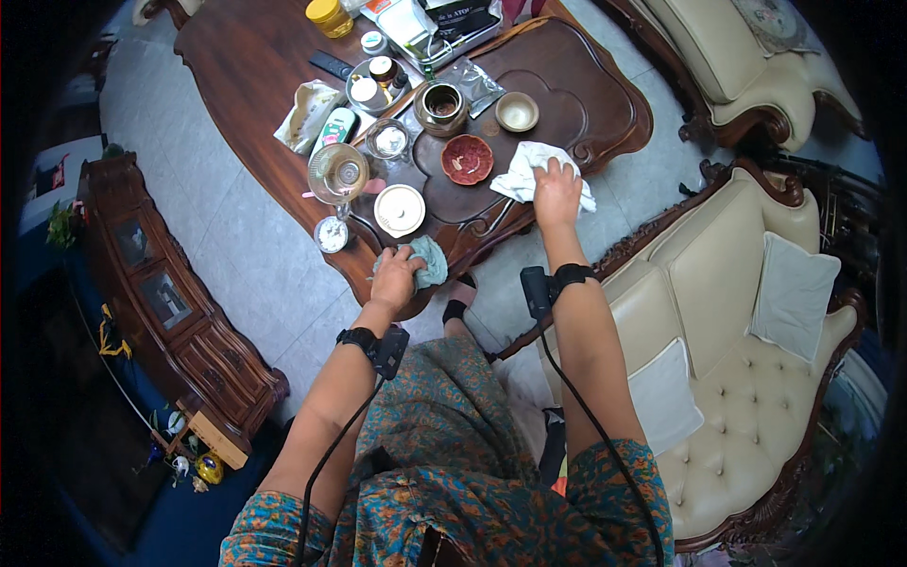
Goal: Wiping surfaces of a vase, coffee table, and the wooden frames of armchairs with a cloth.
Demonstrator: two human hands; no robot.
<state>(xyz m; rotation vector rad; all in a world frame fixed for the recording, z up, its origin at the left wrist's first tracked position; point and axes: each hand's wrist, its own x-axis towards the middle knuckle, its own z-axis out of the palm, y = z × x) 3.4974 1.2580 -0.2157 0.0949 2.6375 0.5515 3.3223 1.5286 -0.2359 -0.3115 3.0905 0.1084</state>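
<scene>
"Hands?"
"Left hand (400, 273) bunches the green cloth (433, 260) at the edge of the table (567, 76), fingers curled round it. Right hand (557, 192) lies over the white cloth (515, 178), fingers slightly apart; can't tell if gripping."
"Doing it well?"
"Probably flat cloth, even pressure, clear of the red bowl (455, 147)."
"Containers?"
"Red bowl: pale bits. Small clear cup (332, 249): white stuff. Cream bowl (518, 128): can't tell."

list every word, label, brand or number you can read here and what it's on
Locations only, wording not copied:
Black package at the table's far end: pale lettering, partly legible.
White packet beside it: print too small to read.
Green-and-white container: label marks too blurred to read.
I can't make out any other text.
</scene>
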